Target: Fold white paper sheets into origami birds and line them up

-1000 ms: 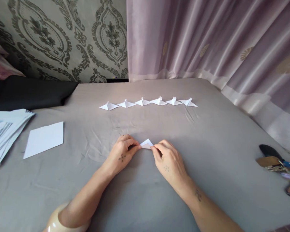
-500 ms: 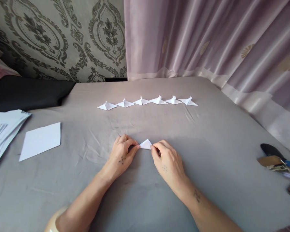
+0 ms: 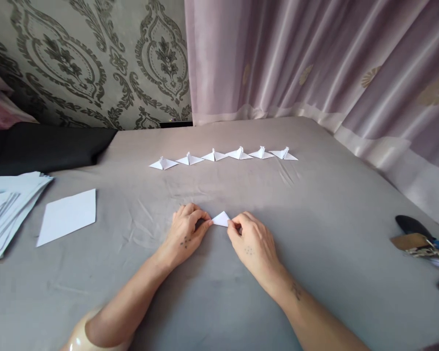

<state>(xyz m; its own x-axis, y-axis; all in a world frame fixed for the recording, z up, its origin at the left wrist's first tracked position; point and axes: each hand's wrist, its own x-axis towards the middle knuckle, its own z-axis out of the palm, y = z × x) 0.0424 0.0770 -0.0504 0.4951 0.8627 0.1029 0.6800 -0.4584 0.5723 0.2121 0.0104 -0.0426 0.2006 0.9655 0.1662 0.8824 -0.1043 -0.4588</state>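
Observation:
A small white folded paper, its visible part triangular with a point facing away from me, is held between my two hands low over the grey cloth. My left hand pinches its left corner between thumb and fingers. At the opposite corner, my right hand has thumb and forefinger closed on the paper. The fingertips cover both ends of it. Beyond my hands, several white folded paper figures stand in a row, each with flat pointed sides and a raised middle.
On the left lie a single white sheet, a stack of papers and a black cloth or cover. A dark object with a brown tag and other small items lie at the right. Pink curtains hang behind the grey-covered surface.
My view has shifted slightly, so the sheet and paper stack appear a little farther right. Both hands keep their pinch on the folded paper, almost unmoved.

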